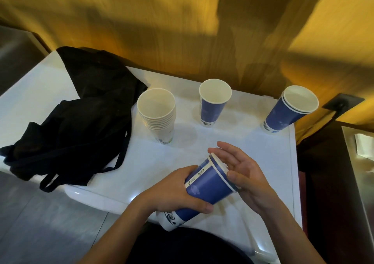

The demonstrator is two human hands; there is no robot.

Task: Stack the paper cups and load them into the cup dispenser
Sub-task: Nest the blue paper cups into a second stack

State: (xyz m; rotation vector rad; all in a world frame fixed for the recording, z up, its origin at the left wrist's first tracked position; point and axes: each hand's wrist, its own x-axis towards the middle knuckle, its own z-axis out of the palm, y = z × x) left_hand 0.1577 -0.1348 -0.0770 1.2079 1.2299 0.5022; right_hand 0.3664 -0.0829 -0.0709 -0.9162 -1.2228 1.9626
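1. A nested pair of blue cups [208, 187] is held tilted above the near edge of the white desk [232, 142], base toward the person and rims up and to the right.
2. The pair is gripped round its lower half by the left hand [178, 193]; its fingers [205, 207] are curled round the wall, with the thumb laid along the underside.
3. The right hand [245, 174] is set against the mouth of the pair, its palm at the rims; its fingers [226, 149] are loosely spread and only slightly bent, and nothing is pinched by them.
4. Two rims are seen close together at the mouth, so the inner cup is nearly seated.
5. A white stack [156, 115] of many nested cups is seen upright at the middle of the desk, just beside a black bag [81, 110].
6. A single blue cup [213, 102] is seen upright farther back, apart from the white stack.
7. A blue stack [289, 110] showing several rims is seen at the far right corner of the desk, well apart from the single cup.
8. The bag is spread over the left of the desk, with its straps hanging over the near edge.
9. A wooden wall [141, 21] is seen behind the desk.
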